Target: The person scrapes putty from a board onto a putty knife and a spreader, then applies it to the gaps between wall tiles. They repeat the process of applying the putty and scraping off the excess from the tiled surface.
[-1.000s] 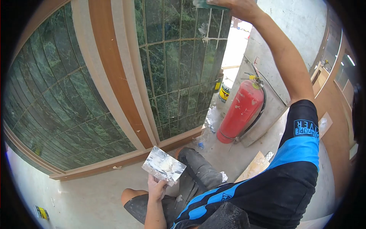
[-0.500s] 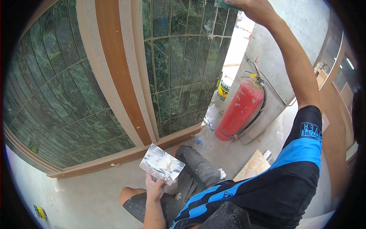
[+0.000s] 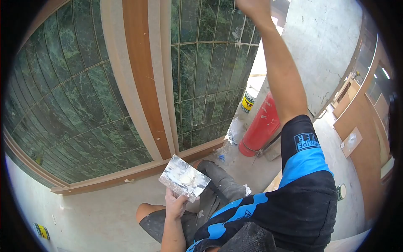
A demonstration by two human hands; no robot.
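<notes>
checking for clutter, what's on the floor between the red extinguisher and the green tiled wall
In the head view, bare spattered floor lies between the extinguisher and tiled wall; a yellow-labelled can stands farther back.

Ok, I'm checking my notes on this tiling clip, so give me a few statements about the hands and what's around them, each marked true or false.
1. The left hand holds a flat metal plate smeared with white paste. True.
2. The right hand hangs down by the knee. False: it is raised to the top of the green tiled wall, at the edge of the picture.
3. A red fire extinguisher stands on the floor behind the raised arm. True.
4. The wall tiles are plain white. False: they are dark green and marbled, with pale joints.
5. The left hand's grip is empty. False: its fingers are closed on the plate's lower edge.
</notes>
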